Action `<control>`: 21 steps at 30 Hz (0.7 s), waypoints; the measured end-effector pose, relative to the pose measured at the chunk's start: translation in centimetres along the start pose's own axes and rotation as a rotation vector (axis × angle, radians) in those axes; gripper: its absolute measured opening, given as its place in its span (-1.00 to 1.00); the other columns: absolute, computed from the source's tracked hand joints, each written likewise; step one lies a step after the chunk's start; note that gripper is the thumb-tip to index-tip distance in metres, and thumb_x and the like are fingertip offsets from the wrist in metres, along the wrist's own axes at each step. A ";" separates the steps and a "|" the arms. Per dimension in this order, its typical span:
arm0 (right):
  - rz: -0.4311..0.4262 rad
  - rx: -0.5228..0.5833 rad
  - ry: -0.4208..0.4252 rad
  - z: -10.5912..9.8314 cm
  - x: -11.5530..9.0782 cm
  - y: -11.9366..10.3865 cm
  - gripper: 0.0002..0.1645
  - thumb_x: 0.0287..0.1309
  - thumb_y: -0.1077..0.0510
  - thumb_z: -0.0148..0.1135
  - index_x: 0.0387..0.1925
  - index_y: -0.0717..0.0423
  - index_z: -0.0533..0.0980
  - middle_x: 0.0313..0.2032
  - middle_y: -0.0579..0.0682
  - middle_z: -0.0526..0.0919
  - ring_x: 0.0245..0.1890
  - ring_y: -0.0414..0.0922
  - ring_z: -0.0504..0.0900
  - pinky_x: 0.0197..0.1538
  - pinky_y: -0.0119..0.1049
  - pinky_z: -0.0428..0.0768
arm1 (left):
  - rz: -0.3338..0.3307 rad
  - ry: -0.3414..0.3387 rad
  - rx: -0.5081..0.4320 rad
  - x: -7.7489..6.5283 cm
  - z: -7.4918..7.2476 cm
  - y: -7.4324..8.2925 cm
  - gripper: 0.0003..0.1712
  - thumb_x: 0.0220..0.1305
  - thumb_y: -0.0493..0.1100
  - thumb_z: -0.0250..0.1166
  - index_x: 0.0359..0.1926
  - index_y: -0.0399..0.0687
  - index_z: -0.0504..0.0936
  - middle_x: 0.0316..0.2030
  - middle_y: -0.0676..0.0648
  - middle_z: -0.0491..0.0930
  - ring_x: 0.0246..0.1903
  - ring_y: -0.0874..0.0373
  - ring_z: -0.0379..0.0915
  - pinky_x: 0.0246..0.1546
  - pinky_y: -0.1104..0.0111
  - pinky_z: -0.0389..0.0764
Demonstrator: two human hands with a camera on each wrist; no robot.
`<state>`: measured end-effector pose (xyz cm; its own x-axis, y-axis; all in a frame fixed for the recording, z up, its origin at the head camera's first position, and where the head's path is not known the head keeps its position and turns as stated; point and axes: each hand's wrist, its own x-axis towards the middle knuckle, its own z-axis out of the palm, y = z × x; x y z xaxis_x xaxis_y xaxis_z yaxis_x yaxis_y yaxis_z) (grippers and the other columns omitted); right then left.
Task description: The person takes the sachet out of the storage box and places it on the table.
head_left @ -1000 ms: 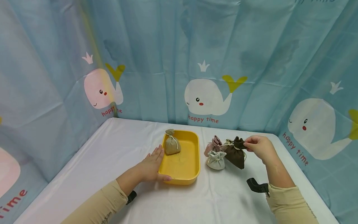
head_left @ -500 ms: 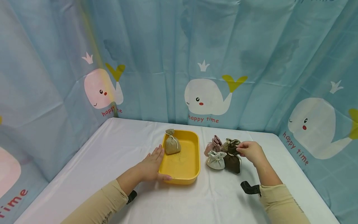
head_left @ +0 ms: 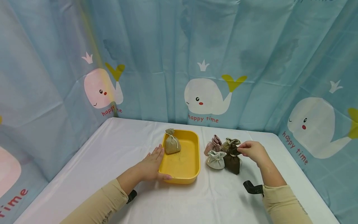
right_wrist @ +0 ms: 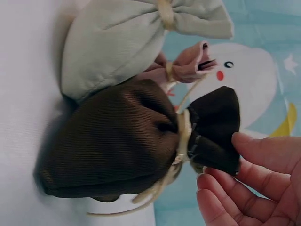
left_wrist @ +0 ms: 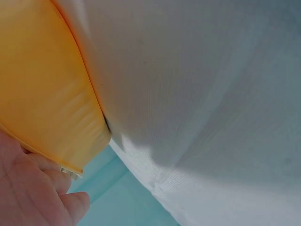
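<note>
A dark brown drawstring pouch (head_left: 232,164) stands on the table at the right, its neck tied with a pale cord. My right hand (head_left: 254,152) pinches the gathered top of this pouch; in the right wrist view the thumb (right_wrist: 256,148) lies on the cloth edge, the fingers behind it. Around it stand a white pouch (head_left: 216,160), a pink pouch (head_left: 211,147) and an olive pouch (head_left: 227,143), partly hidden. My left hand (head_left: 151,165) rests, fingers extended, along the left side of a yellow tray (head_left: 183,179), thumb over its near corner.
A beige pouch (head_left: 172,145) sits inside the tray at its far left. A white cloth covers the table (head_left: 131,137). Behind it hangs a blue curtain (head_left: 156,62) printed with whales.
My right hand has moved left and lowered the dark brown pouch from a tilted position to upright beside the others. In the last half second it barely moves. The left hand stays put.
</note>
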<state>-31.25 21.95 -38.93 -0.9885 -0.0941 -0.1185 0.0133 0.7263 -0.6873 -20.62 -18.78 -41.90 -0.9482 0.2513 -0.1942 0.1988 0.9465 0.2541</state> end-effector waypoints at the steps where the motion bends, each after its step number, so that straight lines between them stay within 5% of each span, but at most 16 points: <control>1: -0.001 0.002 0.001 -0.1 0.0 -0.1 -0.62 0.12 -0.03 0.21 -0.17 0.18 0.54 -0.16 0.13 0.59 -0.23 -0.01 0.57 -0.24 -0.07 0.49 | 0.000 0.002 0.002 0.0 0.0 0.0 0.51 -0.35 0.68 0.04 0.41 -0.19 -0.26 0.41 -0.15 -0.41 0.39 0.00 -0.45 0.31 0.02 -0.14; 21: -0.044 0.051 0.012 -1.1 -0.6 -1.9 -0.61 0.15 -0.04 0.18 -0.14 0.19 0.54 -0.14 0.13 0.60 -0.14 0.06 0.57 -0.09 0.11 0.45 | 0.014 0.014 -0.006 0.0 0.1 -0.1 0.50 -0.34 0.68 0.04 0.41 -0.20 -0.26 0.41 -0.16 -0.41 0.39 0.00 -0.45 0.31 0.02 -0.13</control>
<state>-30.88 21.37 -36.74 -0.9901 -0.1164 -0.0789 -0.0226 0.6857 -0.7275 -20.61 -18.84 -42.02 -0.9486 0.2620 -0.1775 0.2109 0.9415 0.2629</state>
